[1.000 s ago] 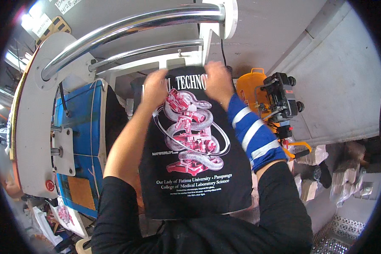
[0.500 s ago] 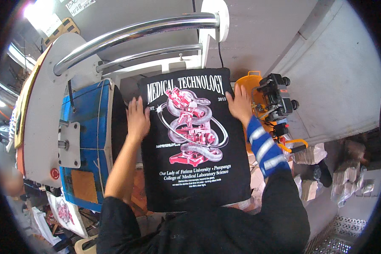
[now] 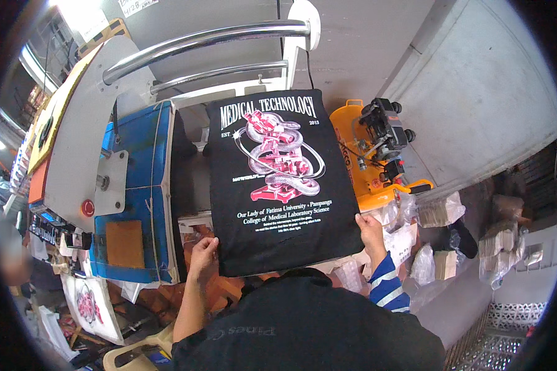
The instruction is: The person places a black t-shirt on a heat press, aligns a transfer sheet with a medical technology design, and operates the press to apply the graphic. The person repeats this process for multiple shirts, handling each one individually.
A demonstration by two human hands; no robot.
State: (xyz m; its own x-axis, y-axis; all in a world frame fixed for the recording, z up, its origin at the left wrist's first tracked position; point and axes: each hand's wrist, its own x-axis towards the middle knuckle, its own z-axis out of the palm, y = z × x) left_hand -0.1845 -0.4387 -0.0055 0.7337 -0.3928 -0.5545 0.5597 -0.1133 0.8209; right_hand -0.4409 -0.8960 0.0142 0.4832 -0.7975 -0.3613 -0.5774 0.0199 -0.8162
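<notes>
A black printed T-shirt lies stretched flat over a rectangular platen, its edges wrapping down the sides. White lettering runs across its top and bottom, around a red and white picture of a snake coiled about a microscope. At the near left corner, my left hand pinches the shirt's edge between thumb and fingers. My right hand, below a blue and white striped cuff, grips the cloth at the near right side. Fabric below the platen's rim is hidden.
On the left stands a heat press with a blue upper block and red button. Chrome bars cross behind the shirt. A yellow air compressor sits at right, near plastic-wrapped bundles and a white crate.
Both my hands have moved from the shirt's upper sides down to its near corners and closed on the cloth edges. The print now looks smooth and uncovered. My view has shifted slightly.
</notes>
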